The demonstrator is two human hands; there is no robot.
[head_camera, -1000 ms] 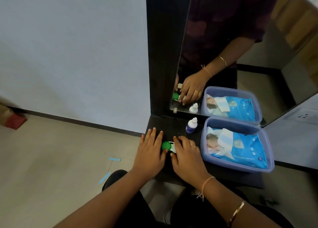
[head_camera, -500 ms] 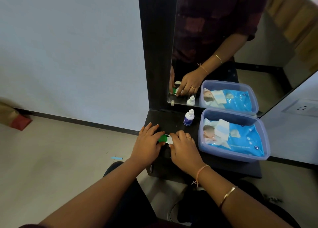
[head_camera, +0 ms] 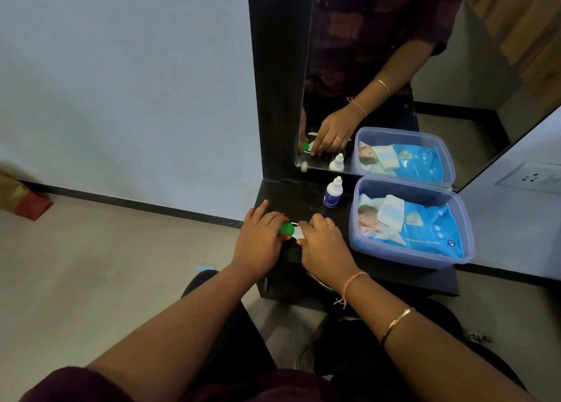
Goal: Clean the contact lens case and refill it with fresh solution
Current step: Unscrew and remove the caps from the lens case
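A white contact lens case (head_camera: 296, 233) with a green cap (head_camera: 286, 228) lies on the black shelf (head_camera: 394, 277), between my two hands. My left hand (head_camera: 259, 240) curls its fingers round the green cap. My right hand (head_camera: 323, 246) grips the white right part of the case and covers most of it. A small white solution bottle (head_camera: 333, 192) with a dark blue label stands upright behind my hands, near the mirror.
A translucent blue plastic tub (head_camera: 455, 219) holding a blue pack of wet wipes (head_camera: 425, 225) fills the shelf's right side. A black-framed mirror (head_camera: 394, 67) rises at the back and reflects my hands. Left of the shelf are bare floor and a white wall.
My left fingers were straight beside the green cap; now they curl round it. My right hand stays on the case. The camera view shifted a little.
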